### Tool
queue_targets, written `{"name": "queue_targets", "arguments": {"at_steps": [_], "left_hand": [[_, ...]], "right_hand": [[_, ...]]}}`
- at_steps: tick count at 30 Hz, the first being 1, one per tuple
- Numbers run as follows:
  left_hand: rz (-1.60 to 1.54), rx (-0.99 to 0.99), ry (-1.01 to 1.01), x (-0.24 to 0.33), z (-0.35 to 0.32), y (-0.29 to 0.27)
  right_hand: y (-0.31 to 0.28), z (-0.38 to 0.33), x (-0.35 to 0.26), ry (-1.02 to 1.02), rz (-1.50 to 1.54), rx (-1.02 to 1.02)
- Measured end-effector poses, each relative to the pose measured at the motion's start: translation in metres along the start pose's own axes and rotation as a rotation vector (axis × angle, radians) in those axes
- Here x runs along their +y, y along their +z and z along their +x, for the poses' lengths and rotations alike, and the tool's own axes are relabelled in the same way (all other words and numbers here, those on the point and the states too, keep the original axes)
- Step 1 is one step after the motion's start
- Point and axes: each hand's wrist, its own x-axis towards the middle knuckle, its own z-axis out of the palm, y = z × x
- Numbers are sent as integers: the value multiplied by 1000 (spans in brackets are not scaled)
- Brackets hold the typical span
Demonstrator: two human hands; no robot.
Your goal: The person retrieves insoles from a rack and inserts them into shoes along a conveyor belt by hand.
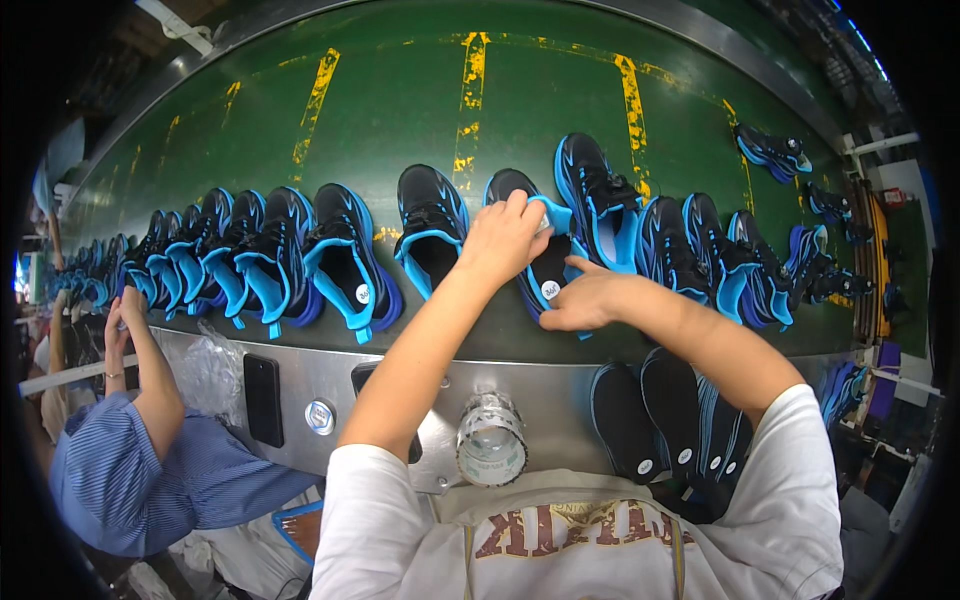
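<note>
A black and blue sneaker (508, 184) lies on the green belt in front of me, toe pointing away. My left hand (503, 238) is closed on its light-blue tongue (558, 216), pulling the opening wide. My right hand (597, 297) grips the heel end, thumb at the collar and fingers at the back. A black insole (550, 265) with a round white sticker shows inside the shoe; my fingers hide part of the heel. Close by on the right stands another sneaker (590, 180), and to the left one more sneaker (428, 200), both untouched by me.
Sneakers line the green belt (400, 110) on both sides. On the metal ledge (560, 385) are several black insoles (668, 400), a glass jar (492, 440), a phone (262, 400) and a plastic bag (212, 370). A co-worker in a striped blue top (180, 470) works at the left.
</note>
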Motion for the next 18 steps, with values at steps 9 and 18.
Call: {"name": "queue_targets", "arguments": {"at_steps": [9, 18], "left_hand": [[406, -61, 118, 8, -13, -7], [513, -16, 145, 28, -22, -22]], "right_hand": [[103, -9, -2, -82, 194, 1375], [139, 3, -23, -42, 561, 1385]]}}
